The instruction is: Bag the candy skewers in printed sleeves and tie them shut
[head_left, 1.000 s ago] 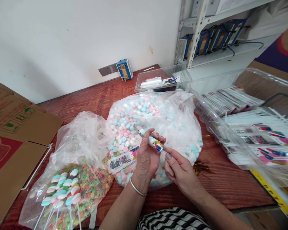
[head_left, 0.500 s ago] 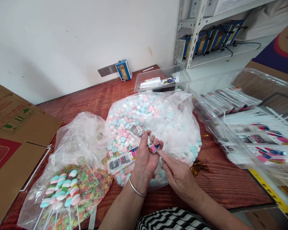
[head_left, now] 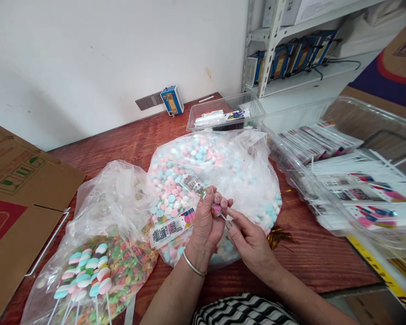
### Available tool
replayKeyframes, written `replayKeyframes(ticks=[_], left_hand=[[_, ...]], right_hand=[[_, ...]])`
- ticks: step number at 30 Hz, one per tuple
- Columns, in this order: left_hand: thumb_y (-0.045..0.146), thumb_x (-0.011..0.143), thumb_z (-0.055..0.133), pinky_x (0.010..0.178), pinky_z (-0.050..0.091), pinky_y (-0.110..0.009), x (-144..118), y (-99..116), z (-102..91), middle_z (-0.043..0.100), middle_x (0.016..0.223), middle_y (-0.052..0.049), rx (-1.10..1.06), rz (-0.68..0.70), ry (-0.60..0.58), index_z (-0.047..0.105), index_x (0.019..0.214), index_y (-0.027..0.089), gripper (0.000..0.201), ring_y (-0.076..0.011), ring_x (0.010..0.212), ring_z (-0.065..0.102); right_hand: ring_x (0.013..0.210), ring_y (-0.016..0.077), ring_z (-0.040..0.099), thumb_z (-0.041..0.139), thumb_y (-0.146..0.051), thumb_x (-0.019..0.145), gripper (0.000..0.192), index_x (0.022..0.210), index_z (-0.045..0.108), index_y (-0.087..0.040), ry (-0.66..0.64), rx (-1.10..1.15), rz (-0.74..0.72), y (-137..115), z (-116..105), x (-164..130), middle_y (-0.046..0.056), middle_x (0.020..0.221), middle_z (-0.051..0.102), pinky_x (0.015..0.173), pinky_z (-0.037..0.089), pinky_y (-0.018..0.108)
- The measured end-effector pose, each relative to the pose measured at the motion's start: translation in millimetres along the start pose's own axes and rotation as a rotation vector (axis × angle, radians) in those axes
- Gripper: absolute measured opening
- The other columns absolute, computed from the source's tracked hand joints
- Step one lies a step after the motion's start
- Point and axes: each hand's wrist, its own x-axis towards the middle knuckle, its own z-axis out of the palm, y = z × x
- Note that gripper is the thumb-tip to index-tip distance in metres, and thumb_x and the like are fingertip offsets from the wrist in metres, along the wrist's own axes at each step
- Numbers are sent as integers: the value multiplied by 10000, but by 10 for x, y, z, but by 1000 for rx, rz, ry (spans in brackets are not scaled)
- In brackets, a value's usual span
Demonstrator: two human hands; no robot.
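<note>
Where both hands [head_left: 223, 225] meet: wrapped candy [head_left: 203, 194].

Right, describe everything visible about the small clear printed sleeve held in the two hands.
The small clear printed sleeve looks like thin glossy plastic with a black-and-white printed block at its far end and a pink patch near the fingers. It slants up and away over the big bag of pastel candies. The left hand pinches it; the right hand meets its near end, where a thin white stick shows. Its contents are hidden.
</note>
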Motion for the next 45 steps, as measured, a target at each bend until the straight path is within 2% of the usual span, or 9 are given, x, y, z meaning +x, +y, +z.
replayKeyframes(ticks=[6, 10, 13, 16, 21, 30, 36, 40, 45], left_hand=[[275, 848, 677, 749, 495, -251, 10, 36, 29, 450, 585, 95, 35, 58, 41, 594, 854, 162, 141, -30, 496, 438], [288, 814, 710, 835, 494, -301, -100, -187, 9, 464, 556, 84, 120, -10, 22, 571, 736, 156, 207, -47, 514, 483], [367, 764, 755, 877, 486, -320, -104, -178, -17, 632, 744, 11, 111, -49, 5, 637, 929, 166, 285, -128, 759, 640], [562, 736, 714, 911, 493, -374, 18, 105, -13, 674, 1068, -80, 8, 22, -24, 623, 1095, 182, 530, -234, 1057, 628], [246, 861, 669, 606, 473, -176, 180, 506, 68, 503, 635, 78, -18, 139, 10, 623, 1054, 156, 218, -24, 527, 503], [233, 859, 669, 429, 316, -129, 90, 206, 117, 367, 617, 93, -70, 17, -2, 607, 993, 154, 167, 7, 442, 344], [313, 852, 672, 604, 459, -184, -18, 31, 99, 445, 625, 83, 168, 53, -29, 587, 1029, 170, 242, -22, 489, 446], [335, 793, 726, 874, 490, -320, -103, -110, -20, 628, 1083, -53, 440, 113, -32, 487, 1209, 232, 491, -157, 916, 653], [281, 827, 662, 767, 507, -287, -132, -179, -147, 587, 1142, -72, 840, 353, 114, 441, 1159, 243, 401, -140, 846, 653]], right_hand=[[554, 172, 601, 365, -255, 999, 263, 927, 603, -171, -67, -280, -47, 9, -13, -100, 26, 673, 634, 531, 425, 269], [614, 189, 643, 341, -247, 1007, 262, 972, 588, -168, 19, -282, -55, 37, 42, -35, 43, 709, 658, 563, 436, 270], [618, 174, 643, 356, -245, 1009, 237, 955, 577, -178, 65, -242, -38, 51, 34, -9, 27, 700, 655, 568, 436, 253], [572, 160, 609, 373, -248, 1007, 226, 928, 573, -178, 66, -290, -79, 62, -18, -65, 8, 655, 625, 539, 405, 246], [562, 164, 583, 364, -229, 1003, 250, 902, 584, -165, 11, -412, -225, 63, 0, -173, 15, 636, 605, 551, 385, 256], [512, 153, 548, 310, -216, 1012, 282, 872, 550, -164, 52, -439, -247, -42, 117, -76, 3, 594, 570, 513, 352, 258], [503, 151, 545, 302, -219, 1008, 310, 781, 510, -184, 76, -435, -212, -36, 156, -4, 7, 584, 563, 507, 356, 258], [537, 157, 585, 307, -246, 1018, 293, 877, 549, -158, 151, -495, -176, -15, 93, 98, 23, 630, 614, 527, 371, 255], [538, 177, 593, 287, -266, 1022, 335, 971, 581, -115, 210, -693, -200, -10, 35, 184, 48, 629, 641, 525, 358, 273]])
